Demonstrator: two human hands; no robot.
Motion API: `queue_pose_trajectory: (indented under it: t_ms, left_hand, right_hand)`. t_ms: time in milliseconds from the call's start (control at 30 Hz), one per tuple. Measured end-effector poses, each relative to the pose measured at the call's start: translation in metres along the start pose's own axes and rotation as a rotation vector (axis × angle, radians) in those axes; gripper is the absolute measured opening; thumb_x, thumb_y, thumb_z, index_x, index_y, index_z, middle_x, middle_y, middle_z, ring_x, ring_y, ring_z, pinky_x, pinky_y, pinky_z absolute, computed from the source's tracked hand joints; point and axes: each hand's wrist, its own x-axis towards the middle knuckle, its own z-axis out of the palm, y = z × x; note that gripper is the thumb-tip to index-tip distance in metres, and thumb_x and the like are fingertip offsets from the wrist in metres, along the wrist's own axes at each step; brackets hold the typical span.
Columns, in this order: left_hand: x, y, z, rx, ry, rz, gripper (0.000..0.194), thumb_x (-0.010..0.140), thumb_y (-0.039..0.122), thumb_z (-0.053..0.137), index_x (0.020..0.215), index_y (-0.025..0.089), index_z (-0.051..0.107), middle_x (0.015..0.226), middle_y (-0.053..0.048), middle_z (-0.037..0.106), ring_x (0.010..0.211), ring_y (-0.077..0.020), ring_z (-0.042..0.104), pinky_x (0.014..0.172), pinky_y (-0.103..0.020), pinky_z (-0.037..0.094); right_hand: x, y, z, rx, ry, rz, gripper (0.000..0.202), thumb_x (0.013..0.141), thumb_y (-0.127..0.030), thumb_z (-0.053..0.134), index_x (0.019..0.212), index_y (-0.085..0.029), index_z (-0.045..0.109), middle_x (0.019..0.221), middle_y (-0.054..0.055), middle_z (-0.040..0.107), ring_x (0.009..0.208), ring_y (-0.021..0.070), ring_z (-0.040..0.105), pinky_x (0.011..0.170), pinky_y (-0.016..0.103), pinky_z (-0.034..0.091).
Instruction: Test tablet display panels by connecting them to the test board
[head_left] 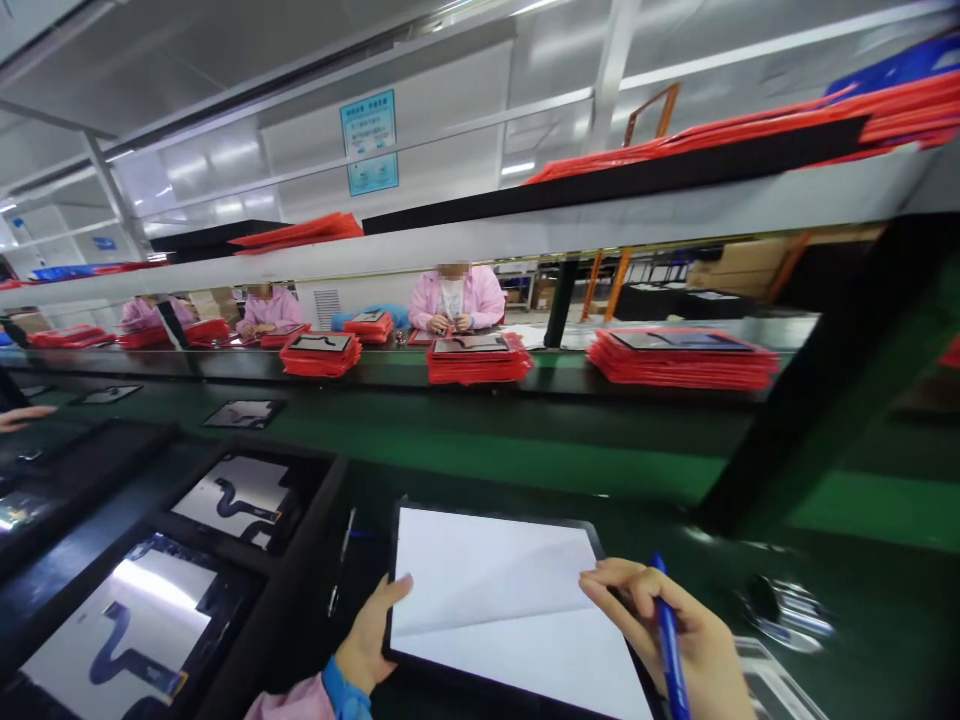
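A flat rectangular screen panel (487, 585), white on its face with a thin black border, is in front of me, slightly tilted. At its left edge my left hand (371, 630) grips it, thumb on the white face and the other fingers partly hidden beneath. My right hand (667, 620) holds a blue pen (667, 640) between its fingers, while the thumb and index fingertips meet at the panel's upper right edge. Left of the panel lies a thin pen-like tool (343, 562). A blue band (346, 690) circles my left wrist.
Black trays on the left hold display panels (139, 625) with dark flex cables. Stacks of red sleeves (480, 360) line the raised ledge ahead. To the right are a shiny metal roll (787, 610) and a dark post (817, 400). Co-workers in pink (457, 295) sit opposite.
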Motion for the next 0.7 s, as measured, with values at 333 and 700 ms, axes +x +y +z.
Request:
queue_pose_trajectory:
  t_ms: [333, 700]
  left_hand:
    - [0.002, -0.002, 0.023, -0.073, 0.055, -0.061, 0.049, 0.091, 0.04, 0.051, 0.123, 0.004, 0.059, 0.092, -0.015, 0.075, 0.089, -0.0319, 0.071, 0.09, -0.042, 0.049]
    - [-0.002, 0.002, 0.019, -0.022, -0.081, 0.006, 0.062, 0.091, 0.054, 0.048, 0.135, 0.011, 0.052, 0.107, -0.014, 0.074, 0.1, -0.033, 0.069, 0.097, -0.044, 0.046]
  right_hand:
    - [-0.005, 0.024, 0.012, 0.112, 0.28, 0.232, 0.051, 0.072, -0.058, 0.074, 0.062, -0.023, 0.038, 0.105, 0.015, 0.072, 0.106, 0.0351, 0.064, 0.093, 0.047, 0.05]
    - [-0.003, 0.022, 0.004, 0.299, 0.19, 0.261, 0.05, 0.075, -0.052, 0.075, 0.064, -0.023, 0.036, 0.109, 0.012, 0.071, 0.098, 0.0328, 0.067, 0.074, 0.04, 0.058]
